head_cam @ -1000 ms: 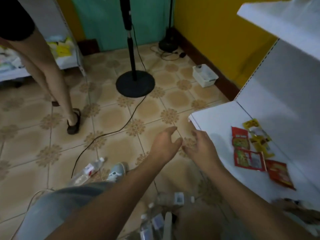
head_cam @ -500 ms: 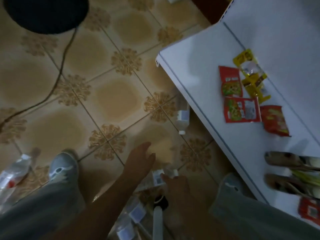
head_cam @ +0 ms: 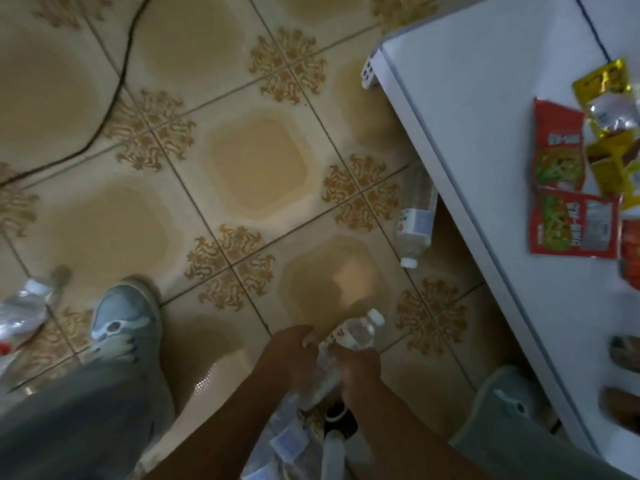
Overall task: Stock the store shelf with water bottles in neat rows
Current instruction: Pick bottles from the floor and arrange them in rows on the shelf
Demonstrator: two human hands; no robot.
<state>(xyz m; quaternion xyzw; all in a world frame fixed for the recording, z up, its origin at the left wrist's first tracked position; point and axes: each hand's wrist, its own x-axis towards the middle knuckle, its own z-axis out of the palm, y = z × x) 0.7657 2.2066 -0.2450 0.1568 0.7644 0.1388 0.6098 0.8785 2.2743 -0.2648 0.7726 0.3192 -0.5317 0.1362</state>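
Clear plastic water bottle [head_cam: 349, 344] lies low on the tiled floor [head_cam: 256, 168] at about six o'clock, cap toward one o'clock, both hands closed around it: left hand [head_cam: 294, 355] on its near side, right hand [head_cam: 360, 370] over the body. Grip the firm middle, lift upright, then swing toward the white shelf [head_cam: 485, 133] at three o'clock, clear of the snack packets [head_cam: 571, 223]. Another bottle [head_cam: 415, 216] lies beside the shelf's edge.

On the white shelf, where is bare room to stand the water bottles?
The shelf is bare along its front edge and at its left corner, left of the snack packets. Its right side is crowded with packets. Both hands hold a bottle low over the floor.
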